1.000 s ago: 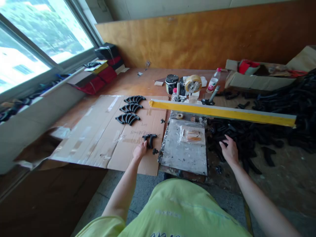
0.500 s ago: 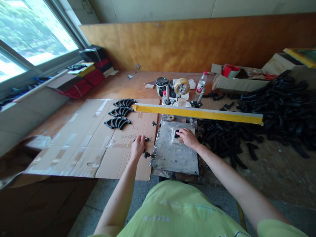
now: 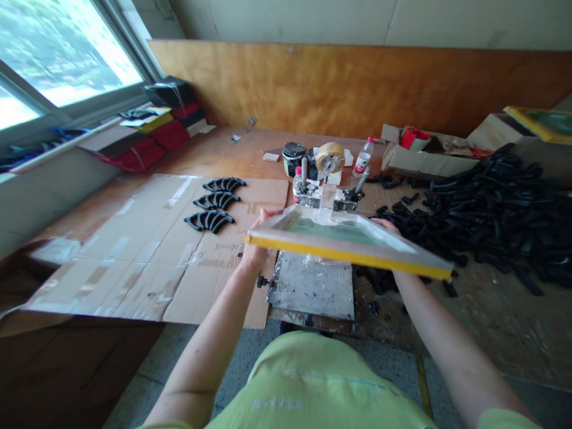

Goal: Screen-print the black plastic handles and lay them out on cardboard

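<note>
A yellow-framed printing screen [image 3: 348, 254] with green mesh hangs tilted over the grey metal base plate [image 3: 313, 289], hinged at a clamp [image 3: 328, 199] behind. My left hand [image 3: 255, 247] grips the frame's left side, fingers over its top edge. At the frame's right side is my right hand [image 3: 386, 226], mostly hidden behind it. Whatever lies on the plate under the screen is hidden. Three rows of curved black plastic parts [image 3: 210, 220] lie on the cardboard sheet [image 3: 147, 256] to the left.
A big heap of black parts [image 3: 491, 202] covers the table on the right. Behind the screen stand an ink can [image 3: 292, 156], a tape roll [image 3: 329, 157] and a bottle [image 3: 364, 158]. An open carton [image 3: 424, 159] sits far right; a window ledge [image 3: 89, 140] runs along the left.
My left hand left the black part on the cardboard and my right hand left the plate. Both now hold the screen, which has swung down from its raised position.
</note>
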A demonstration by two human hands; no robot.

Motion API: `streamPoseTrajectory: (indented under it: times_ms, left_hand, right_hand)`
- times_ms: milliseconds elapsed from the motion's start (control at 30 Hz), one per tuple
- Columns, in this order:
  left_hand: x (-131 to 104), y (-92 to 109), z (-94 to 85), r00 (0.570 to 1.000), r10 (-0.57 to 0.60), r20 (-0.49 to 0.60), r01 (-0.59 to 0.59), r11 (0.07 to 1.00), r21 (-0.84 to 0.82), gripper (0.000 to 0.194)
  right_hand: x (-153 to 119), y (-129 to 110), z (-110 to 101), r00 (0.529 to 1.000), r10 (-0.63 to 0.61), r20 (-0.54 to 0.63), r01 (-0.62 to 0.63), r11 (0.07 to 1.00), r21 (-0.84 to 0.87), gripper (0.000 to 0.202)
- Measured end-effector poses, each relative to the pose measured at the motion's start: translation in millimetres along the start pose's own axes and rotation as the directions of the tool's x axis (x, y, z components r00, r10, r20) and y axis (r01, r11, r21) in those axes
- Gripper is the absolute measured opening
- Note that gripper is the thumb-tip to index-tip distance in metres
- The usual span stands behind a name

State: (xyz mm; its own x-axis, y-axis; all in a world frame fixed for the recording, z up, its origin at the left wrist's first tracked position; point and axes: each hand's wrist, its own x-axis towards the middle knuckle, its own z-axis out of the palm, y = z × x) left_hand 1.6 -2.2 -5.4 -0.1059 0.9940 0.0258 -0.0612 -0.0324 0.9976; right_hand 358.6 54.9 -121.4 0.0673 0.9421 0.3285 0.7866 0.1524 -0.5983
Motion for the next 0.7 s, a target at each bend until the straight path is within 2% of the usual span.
streamPoseTrajectory:
  times_ms: [100, 167, 267, 333, 400, 467, 533, 633, 667, 700]
  left_hand:
    - [-27.6, -35.7, -20.0, 0.978, -0.203, 0.042, 0.196, 0.973, 0.121, 0.058]
    - [-40.0, -68.7, -29.9, 0.95, -0.304, 0.063, 0.292, 0.944, 0.155, 0.06]
    - [-46.7, -115.7, -35.7, 0.935, -0.351, 0.045, 0.338, 0.924, 0.178, 0.073]
    - [-46.4, -136.7, -36.0, 0.938, -0.345, 0.022, 0.331, 0.916, 0.225, 0.071]
    - [-45.4, -147.3, -35.7, 0.943, -0.333, 0.008, 0.319, 0.91, 0.266, 0.067]
    - [-45.3, -149.6, -35.7, 0.944, -0.329, -0.004, 0.317, 0.907, 0.276, 0.066]
    - [-46.0, -147.8, -35.6, 0.945, -0.326, -0.018, 0.319, 0.908, 0.27, 0.065]
    - [-47.3, -143.9, -34.5, 0.946, -0.322, -0.03, 0.318, 0.91, 0.266, 0.064]
    - [-47.5, -142.9, -34.2, 0.946, -0.322, -0.03, 0.318, 0.91, 0.266, 0.064]
    - [-47.5, -141.9, -33.9, 0.946, -0.324, -0.029, 0.319, 0.909, 0.266, 0.064]
  right_hand:
    - [22.1, -22.5, -2.0, 0.995, -0.045, -0.09, 0.053, 0.994, 0.091, 0.038]
    - [34.4, -52.4, 10.4, 0.978, -0.187, -0.097, 0.195, 0.977, 0.082, 0.042]
    - [46.7, -94.5, 36.2, 0.93, -0.367, 0.033, 0.369, 0.927, -0.065, 0.052]
    - [48.6, -110.7, 51.5, 0.913, -0.365, 0.181, 0.394, 0.905, -0.161, 0.039]
    - [42.8, -116.8, 61.5, 0.901, -0.303, 0.311, 0.381, 0.894, -0.233, 0.021]
    - [28.4, -116.1, 64.4, 0.884, -0.271, 0.38, 0.387, 0.881, -0.271, 0.01]
    - [8.4, -112.6, 59.5, 0.839, -0.341, 0.425, 0.468, 0.849, -0.244, 0.006]
    - [-15.6, -107.6, 42.8, 0.684, -0.528, 0.504, 0.644, 0.761, -0.077, 0.014]
    - [-18.5, -106.8, 37.4, 0.633, -0.569, 0.525, 0.674, 0.738, -0.014, 0.016]
    - [-18.7, -106.5, 33.1, 0.603, -0.587, 0.541, 0.681, 0.731, 0.034, 0.015]
